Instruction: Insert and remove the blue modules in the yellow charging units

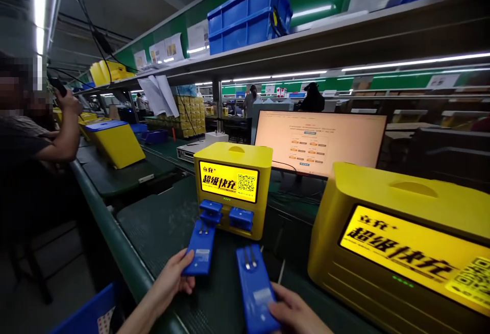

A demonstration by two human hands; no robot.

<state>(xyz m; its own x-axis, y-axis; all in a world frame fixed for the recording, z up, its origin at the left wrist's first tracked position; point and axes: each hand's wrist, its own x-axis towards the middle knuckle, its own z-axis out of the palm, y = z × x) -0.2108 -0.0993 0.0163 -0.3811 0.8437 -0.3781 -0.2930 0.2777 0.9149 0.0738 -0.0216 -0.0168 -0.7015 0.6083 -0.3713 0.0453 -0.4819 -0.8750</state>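
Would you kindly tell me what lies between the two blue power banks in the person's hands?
Only bare dark green mat shows in the head view between the left power bank and the right power bank.

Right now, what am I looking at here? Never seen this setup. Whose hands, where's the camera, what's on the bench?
One picture, from a camera worn on a person's head, looking forward and down at a factory workbench covered by a dark mat. No robot: the bare hands are the wearer's. The left hand grips a blue power bank with its far end at a slot of the small yellow charging station. The right hand holds a second blue power bank over the mat. A larger yellow station stands on the right, a lit monitor behind. A co-worker is at far left.
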